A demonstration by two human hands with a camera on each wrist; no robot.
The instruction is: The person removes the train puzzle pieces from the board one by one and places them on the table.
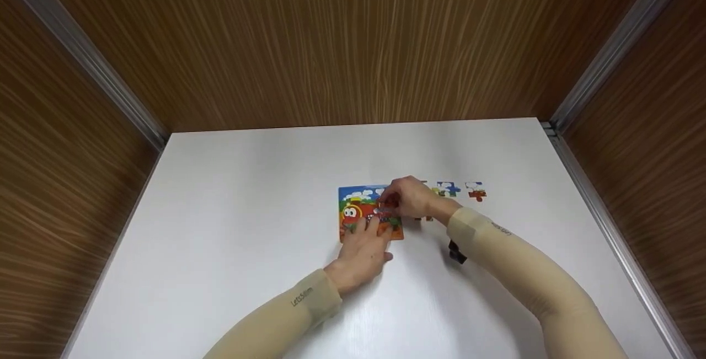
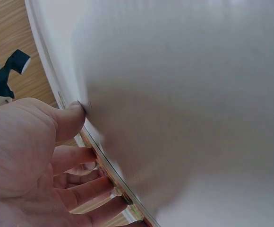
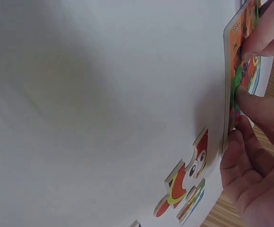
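A colourful jigsaw puzzle [image 1: 356,196] in a flat tray lies on the white table, showing a red cartoon engine with eyes under a blue sky. My left hand [image 1: 364,251] rests on its lower part, the fingers extended over the picture and the thumb out to the side. At the puzzle's right side my right hand [image 1: 413,196] has its fingers bent and pinches a reddish puzzle piece [image 1: 390,203] against the picture; the hand covers much of that piece. The right wrist view shows the right thumb [image 3: 260,106] down on the picture, close to the tray's edge.
Loose puzzle pieces lie right of the tray: a blue and green piece [image 1: 448,188], a white and red piece [image 1: 475,191], and others partly behind the right hand. A piece with cartoon eyes [image 3: 193,165] shows in the right wrist view. Wood-grain panels [image 1: 353,44] wall the table.
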